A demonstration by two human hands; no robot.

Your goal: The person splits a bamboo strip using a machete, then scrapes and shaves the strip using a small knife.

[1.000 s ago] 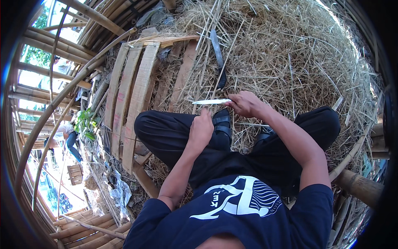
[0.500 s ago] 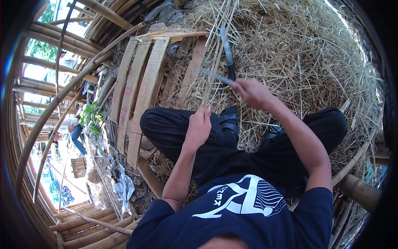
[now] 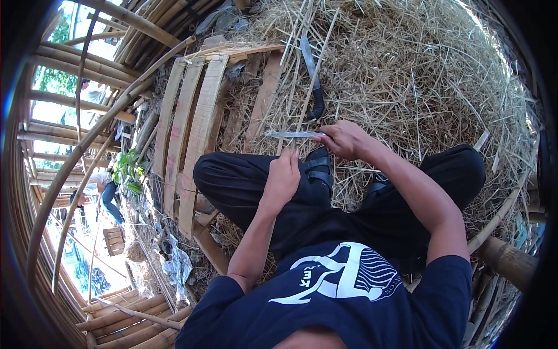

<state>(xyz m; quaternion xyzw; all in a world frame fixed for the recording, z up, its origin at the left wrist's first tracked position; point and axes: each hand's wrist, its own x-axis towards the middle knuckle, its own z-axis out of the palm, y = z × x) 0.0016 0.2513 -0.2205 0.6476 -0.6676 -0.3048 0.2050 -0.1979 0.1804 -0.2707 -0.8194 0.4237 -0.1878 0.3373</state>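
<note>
My left hand [image 3: 283, 179] is closed above my left knee, pinching the near ends of thin bamboo strips [image 3: 317, 68]. They fan out away from me over the straw. My right hand [image 3: 344, 139] grips a knife, its handle hidden in the fist. The knife's blade [image 3: 290, 134] points left and lies across the strips, just beyond my left fingertips; whether it touches them I cannot tell. Farther out, a second bladed tool with a curved black handle [image 3: 317, 103] lies on the straw, partly among the strips.
Loose straw [image 3: 395, 75] covers the ground ahead and to the right. A wooden slatted pallet [image 3: 203, 110] lies left of my knee. Bamboo poles [image 3: 87, 61] form a frame on the left, with a bending person [image 3: 104, 195] beyond it. A thick bamboo pole [image 3: 505, 262] is at my right.
The knife has come nearer to my left hand and turned level across the strips. The strips, bunched closer before, are now spread apart. My left hand has barely moved.
</note>
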